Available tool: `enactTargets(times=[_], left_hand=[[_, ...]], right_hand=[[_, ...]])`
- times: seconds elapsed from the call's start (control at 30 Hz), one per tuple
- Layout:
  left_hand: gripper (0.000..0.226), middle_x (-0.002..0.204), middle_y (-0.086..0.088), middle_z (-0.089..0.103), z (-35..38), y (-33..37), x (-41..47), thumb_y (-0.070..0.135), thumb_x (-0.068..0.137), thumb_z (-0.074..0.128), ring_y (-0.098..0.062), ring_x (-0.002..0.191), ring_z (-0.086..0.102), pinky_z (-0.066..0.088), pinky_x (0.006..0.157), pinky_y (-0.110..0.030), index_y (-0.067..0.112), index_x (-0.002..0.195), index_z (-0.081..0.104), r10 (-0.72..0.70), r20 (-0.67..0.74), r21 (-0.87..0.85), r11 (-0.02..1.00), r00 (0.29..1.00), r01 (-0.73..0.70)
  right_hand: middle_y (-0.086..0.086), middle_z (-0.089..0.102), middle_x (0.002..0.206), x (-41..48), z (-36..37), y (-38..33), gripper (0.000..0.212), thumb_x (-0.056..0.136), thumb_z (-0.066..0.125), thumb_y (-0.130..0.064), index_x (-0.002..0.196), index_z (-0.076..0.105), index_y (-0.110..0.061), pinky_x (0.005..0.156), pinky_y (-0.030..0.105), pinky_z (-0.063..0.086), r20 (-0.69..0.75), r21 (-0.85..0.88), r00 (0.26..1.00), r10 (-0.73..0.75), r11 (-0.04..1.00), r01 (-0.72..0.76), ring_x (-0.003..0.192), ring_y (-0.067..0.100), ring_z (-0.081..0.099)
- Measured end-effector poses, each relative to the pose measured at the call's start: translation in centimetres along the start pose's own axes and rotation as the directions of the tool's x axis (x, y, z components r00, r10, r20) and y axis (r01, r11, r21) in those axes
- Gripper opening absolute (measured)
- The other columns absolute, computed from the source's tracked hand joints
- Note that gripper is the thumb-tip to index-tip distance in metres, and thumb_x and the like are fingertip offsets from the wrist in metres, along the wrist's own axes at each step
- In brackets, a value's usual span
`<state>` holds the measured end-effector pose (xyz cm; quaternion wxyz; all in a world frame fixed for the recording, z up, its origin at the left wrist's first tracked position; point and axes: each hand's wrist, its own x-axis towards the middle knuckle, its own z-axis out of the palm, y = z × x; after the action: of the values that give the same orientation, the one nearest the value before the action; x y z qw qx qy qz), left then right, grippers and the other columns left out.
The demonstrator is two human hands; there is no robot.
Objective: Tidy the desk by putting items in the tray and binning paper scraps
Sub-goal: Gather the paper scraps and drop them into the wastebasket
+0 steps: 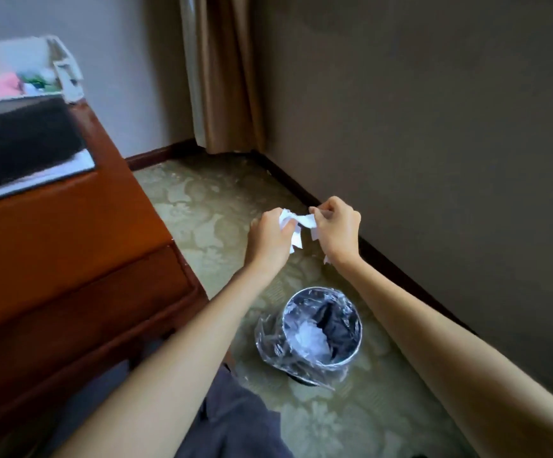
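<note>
Head camera view, looking down past two bare forearms at a carpeted corner of a room. Both hands were held out together above the floor. The left hand (273, 234) gripped a bunch of white paper scraps (296, 226) with curled fingers, and the right hand (338, 228) pinched the other end of the same bunch, so the paper stretched between them with loose strips hanging down. Below and nearer the person stood a round bin (270, 342) lined with a clear plastic bag, with some crumpled white paper (311, 338) already inside. The scraps in the hands hung beyond the bin's far rim, not over its opening.

On the left stood a dark wooden desk (70, 226) with a black pad (27, 143) on it. At its far end sat a white tray (67, 71) holding blurred pink and green items.

The step in hand looked like binning the scraps. The next move would likely call for drawing both hands back over the bin's opening and letting go, taking care that no loose strip fell onto the carpet (202, 209).
</note>
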<state>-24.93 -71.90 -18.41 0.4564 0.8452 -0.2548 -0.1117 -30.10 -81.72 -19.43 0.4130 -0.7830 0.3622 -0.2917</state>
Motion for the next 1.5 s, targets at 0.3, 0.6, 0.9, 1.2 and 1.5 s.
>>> enactTargets(times=[0.3,0.6,0.9,1.2,1.5], left_hand=[[0.027,0.110,-0.022,0.063,13.2,-6.7,2.4,0.022,0.096,0.048,-0.038,0.108,0.053,0.043,0.078,-0.038,0.002,0.109,0.062,-0.254,0.262,0.309,0.936,0.931,0.168],[0.029,0.118,-0.022,0.061,21.2,-15.1,4.4,0.024,0.096,0.047,-0.039,0.113,0.055,0.045,0.089,-0.041,0.006,0.115,0.060,-0.476,0.408,0.552,0.808,0.779,0.204],[0.028,0.117,-0.025,0.061,26.3,-20.7,5.4,0.022,0.097,0.043,-0.040,0.113,0.054,0.046,0.092,-0.044,0.001,0.110,0.055,-0.549,0.500,0.608,0.773,0.670,0.179],[0.045,0.145,-0.022,0.033,26.5,-20.4,5.9,0.019,0.096,0.046,-0.035,0.130,0.042,0.042,0.102,-0.039,0.009,0.139,0.037,-0.612,0.529,0.586,0.765,0.588,0.268],[0.063,0.156,-0.012,0.013,23.0,-17.9,5.4,-0.012,0.091,0.034,-0.030,0.143,0.021,0.028,0.111,-0.036,0.012,0.148,0.022,-0.576,0.580,0.589,0.785,0.577,0.192]], right_hand=[[0.016,0.064,0.079,2.0,2.4,16.1,0.016,0.091,0.053,-0.012,0.081,0.056,0.000,0.062,0.028,0.043,0.075,-0.133,0.945,0.318,0.942,-0.307,0.070,0.022,0.056],[0.017,0.063,0.082,2.8,8.0,26.6,0.013,0.092,0.048,-0.007,0.086,0.056,0.001,0.060,0.029,0.036,0.229,-0.291,0.844,0.485,0.862,-0.416,0.072,0.028,0.054],[0.024,0.067,0.094,2.2,11.4,33.3,0.020,0.095,0.046,-0.014,0.093,0.055,0.004,0.069,0.041,0.046,0.325,-0.457,0.793,0.515,0.820,-0.345,0.086,0.040,0.062],[0.020,0.044,0.126,0.3,11.2,34.7,0.031,0.094,0.036,-0.001,0.124,0.045,0.000,0.078,0.042,0.044,0.525,-0.628,0.692,0.494,0.774,-0.076,0.109,0.039,0.053],[0.021,0.034,0.137,-0.8,9.6,32.3,0.046,0.085,0.036,0.010,0.131,0.038,0.004,0.098,0.042,0.040,0.597,-0.634,0.593,0.541,0.771,-0.065,0.123,0.038,0.041]])
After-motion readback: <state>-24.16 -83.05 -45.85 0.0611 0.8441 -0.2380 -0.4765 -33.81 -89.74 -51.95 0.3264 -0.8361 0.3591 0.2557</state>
